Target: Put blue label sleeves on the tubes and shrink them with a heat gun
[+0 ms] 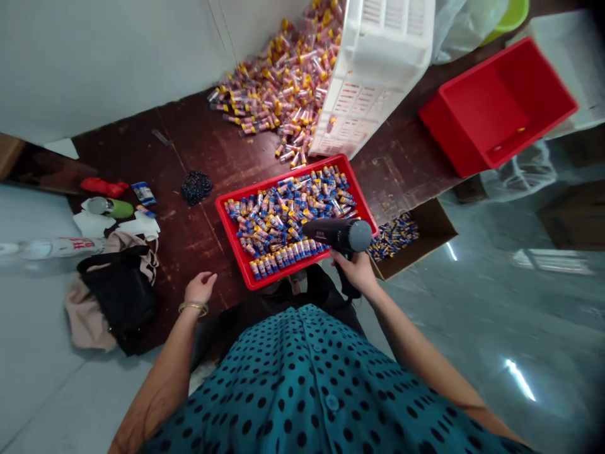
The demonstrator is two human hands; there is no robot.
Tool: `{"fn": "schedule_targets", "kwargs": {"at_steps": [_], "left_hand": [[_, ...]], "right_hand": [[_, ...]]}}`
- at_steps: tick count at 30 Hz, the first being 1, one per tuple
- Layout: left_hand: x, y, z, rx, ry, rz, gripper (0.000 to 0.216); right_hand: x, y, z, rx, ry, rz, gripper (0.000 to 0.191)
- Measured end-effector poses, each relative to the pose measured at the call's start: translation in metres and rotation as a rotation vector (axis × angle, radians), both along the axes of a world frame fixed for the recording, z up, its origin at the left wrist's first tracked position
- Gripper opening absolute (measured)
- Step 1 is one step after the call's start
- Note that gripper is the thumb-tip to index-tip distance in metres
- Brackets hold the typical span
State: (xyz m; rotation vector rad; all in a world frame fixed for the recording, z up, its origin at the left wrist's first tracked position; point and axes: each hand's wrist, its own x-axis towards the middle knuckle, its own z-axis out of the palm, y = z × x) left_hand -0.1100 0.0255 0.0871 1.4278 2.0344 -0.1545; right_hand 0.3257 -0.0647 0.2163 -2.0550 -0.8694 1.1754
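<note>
A black hair dryer (331, 233) is gripped by its handle in my right hand (357, 272). Its nozzle points left over a shallow red tray (235, 252). Inside the tray lie many small tubes (278, 211) with yellow caps and blue labels, mostly jumbled. Along the tray's near edge, several tubes (283, 257) stand side by side in a neat row. My left hand (200, 288), with a bracelet at the wrist, hovers left of the tray, apart from it. Its fingers are loosely curled, and whether anything small is between them cannot be made out.
A heap of yellow-capped tubes (283, 82) lies behind the tray beside a tipped white crate (373, 69). At right are a red bin (501, 107) and a cardboard box (425, 239) holding labelled tubes. A black bag (118, 290), bottle (61, 248) and green-bodied jar (116, 208) sit left.
</note>
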Motion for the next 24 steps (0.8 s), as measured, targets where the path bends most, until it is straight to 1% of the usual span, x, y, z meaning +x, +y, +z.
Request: {"fn": "schedule_targets", "kwargs": {"at_steps": [2,3,4,6,8,10,13,16,17,21,22,24], "left_hand": [[0.008,-0.003,0.002,0.005,-0.028,-0.044,0.034],[0.014,-0.005,0.003,0.012,-0.05,-0.072,0.035],[0.023,-0.008,0.004,0.022,-0.077,-0.105,0.037],[0.047,-0.013,0.006,0.048,-0.139,-0.183,0.039],[0.08,-0.017,0.006,0.061,-0.208,-0.304,0.039],[0.119,-0.018,0.002,0.051,-0.273,-0.456,0.036],[0.179,-0.01,-0.008,0.026,-0.337,-0.682,0.029],[0.232,0.006,-0.015,0.036,-0.363,-0.872,0.028],[0.248,0.013,-0.017,0.047,-0.365,-0.927,0.029],[0.307,0.028,-0.021,0.096,-0.336,-1.108,0.032],[0.322,0.028,-0.023,0.107,-0.326,-1.154,0.031],[0.357,0.025,-0.029,0.128,-0.319,-1.259,0.032]], "right_hand": [[0.004,-0.014,0.002,-0.049,0.102,0.106,0.038],[0.006,-0.022,0.001,-0.062,0.12,0.134,0.037],[0.008,-0.03,0.0,-0.069,0.102,0.131,0.037],[0.015,-0.045,-0.005,-0.076,-0.007,0.039,0.039],[0.027,-0.056,-0.011,-0.08,-0.1,-0.092,0.043],[0.044,-0.065,-0.015,-0.075,-0.088,-0.185,0.046],[0.07,-0.072,-0.014,-0.048,-0.053,-0.299,0.048],[0.088,-0.077,-0.01,-0.033,-0.139,-0.438,0.049],[0.091,-0.079,-0.009,-0.038,-0.127,-0.454,0.049],[0.097,-0.092,-0.009,-0.065,0.094,-0.427,0.049],[0.099,-0.096,-0.009,-0.073,0.097,-0.446,0.049],[0.106,-0.105,-0.011,-0.096,0.041,-0.531,0.05]]}}
